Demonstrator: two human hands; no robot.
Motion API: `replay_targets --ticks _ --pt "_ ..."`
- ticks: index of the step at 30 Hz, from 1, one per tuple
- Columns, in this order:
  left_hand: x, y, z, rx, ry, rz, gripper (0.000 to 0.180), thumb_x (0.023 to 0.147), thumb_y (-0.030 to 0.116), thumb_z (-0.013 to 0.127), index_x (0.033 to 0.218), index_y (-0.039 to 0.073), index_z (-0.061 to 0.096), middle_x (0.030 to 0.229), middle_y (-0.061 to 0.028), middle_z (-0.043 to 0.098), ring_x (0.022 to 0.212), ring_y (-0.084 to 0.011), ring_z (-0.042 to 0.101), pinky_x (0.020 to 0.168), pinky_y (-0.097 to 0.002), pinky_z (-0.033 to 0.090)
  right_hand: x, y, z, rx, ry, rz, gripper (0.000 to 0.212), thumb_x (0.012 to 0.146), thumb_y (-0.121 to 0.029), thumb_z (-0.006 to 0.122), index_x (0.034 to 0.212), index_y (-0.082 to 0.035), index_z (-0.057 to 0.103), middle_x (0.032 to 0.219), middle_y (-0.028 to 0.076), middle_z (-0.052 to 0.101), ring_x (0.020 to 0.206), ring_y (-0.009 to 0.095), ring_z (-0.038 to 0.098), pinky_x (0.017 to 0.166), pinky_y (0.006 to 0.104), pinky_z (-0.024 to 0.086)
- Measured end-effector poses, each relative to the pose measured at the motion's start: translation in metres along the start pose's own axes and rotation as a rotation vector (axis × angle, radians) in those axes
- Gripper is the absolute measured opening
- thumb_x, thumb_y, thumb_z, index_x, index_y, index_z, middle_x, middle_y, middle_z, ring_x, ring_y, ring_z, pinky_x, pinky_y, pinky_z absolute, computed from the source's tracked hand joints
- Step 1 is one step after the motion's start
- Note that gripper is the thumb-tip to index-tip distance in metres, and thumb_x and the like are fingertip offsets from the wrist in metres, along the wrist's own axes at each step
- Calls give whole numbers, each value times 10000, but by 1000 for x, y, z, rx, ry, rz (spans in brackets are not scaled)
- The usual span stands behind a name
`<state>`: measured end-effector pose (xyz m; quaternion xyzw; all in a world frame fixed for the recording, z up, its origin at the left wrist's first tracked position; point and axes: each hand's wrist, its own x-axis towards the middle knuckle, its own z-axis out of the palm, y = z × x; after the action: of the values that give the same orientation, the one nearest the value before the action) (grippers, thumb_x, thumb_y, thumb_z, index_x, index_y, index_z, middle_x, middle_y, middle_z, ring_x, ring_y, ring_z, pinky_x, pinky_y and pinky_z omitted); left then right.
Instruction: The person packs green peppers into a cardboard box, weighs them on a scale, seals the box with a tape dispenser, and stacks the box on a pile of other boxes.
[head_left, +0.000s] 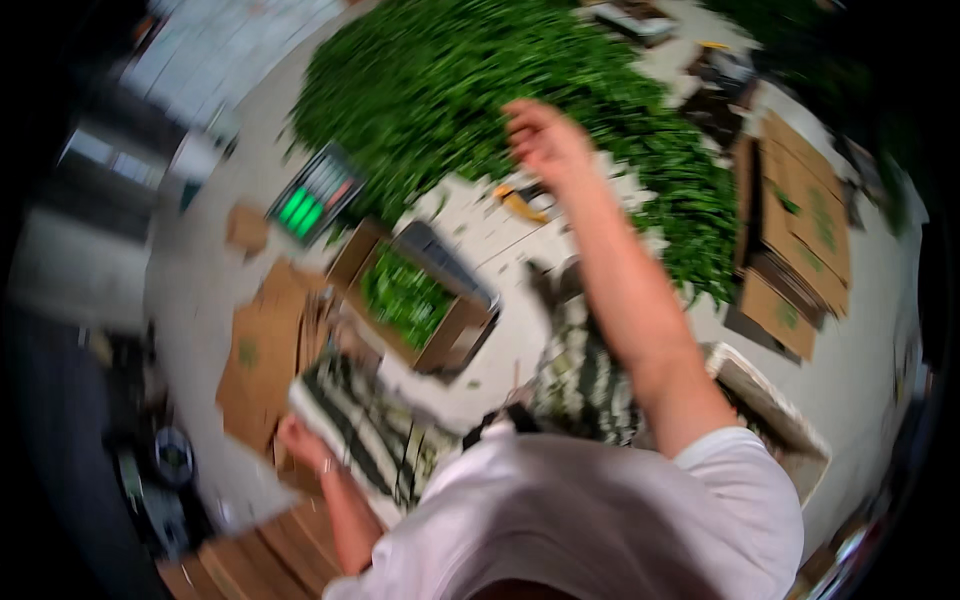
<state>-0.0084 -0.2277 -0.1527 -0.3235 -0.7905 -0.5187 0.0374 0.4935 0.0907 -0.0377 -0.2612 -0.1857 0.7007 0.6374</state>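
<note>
Stretched out ahead, my right hand (545,145) is above the near edge of a large heap of green leafy stems (450,80). Its fingers are loosely bent and apart, and nothing shows in them. Low on the left, my left hand (302,442) is beside flattened brown cardboard (258,370); motion blur hides its fingers and whether it grips the board. Between my hands, an open cardboard box (452,345) holds green leaves (405,297). Against its far side is a grey metal plate (445,262). A yellow-and-black curved item (525,204) lies on the floor below my right hand.
A scale display (316,192) with glowing green digits stands left of the heap. Folded cartons (800,225) are stacked at the right. A white foam box (775,400) is close by my right side. More cardboard (265,550) lies at the lower left.
</note>
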Motion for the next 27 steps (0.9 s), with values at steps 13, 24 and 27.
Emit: replay_targets --ticks 13,24,27 --pt "-73 98 -8 433 -353 627 147 869 169 559 810 42 513 1033 -134 572 1132 -340 508 934 -414 331 1 0 -20 -84 -102 71 262 941 -175 558 1150 -17 567 797 2 574 639 84 505 546 217 434" --pt "10 111 67 -86 -429 104 202 891 184 599 1023 33 596 708 -36 574 632 -121 522 608 -269 439 12 16 19 -174 -104 92 233 935 -233 569 1089 -62 603 790 0 599 614 82 517 502 204 416" --pt "68 92 74 -235 -494 -28 141 929 157 552 965 33 609 689 22 539 593 -53 465 544 -213 383 10 26 27 -248 -61 94 229 931 -241 574 1086 -76 609 769 -15 607 593 70 523 491 192 411"
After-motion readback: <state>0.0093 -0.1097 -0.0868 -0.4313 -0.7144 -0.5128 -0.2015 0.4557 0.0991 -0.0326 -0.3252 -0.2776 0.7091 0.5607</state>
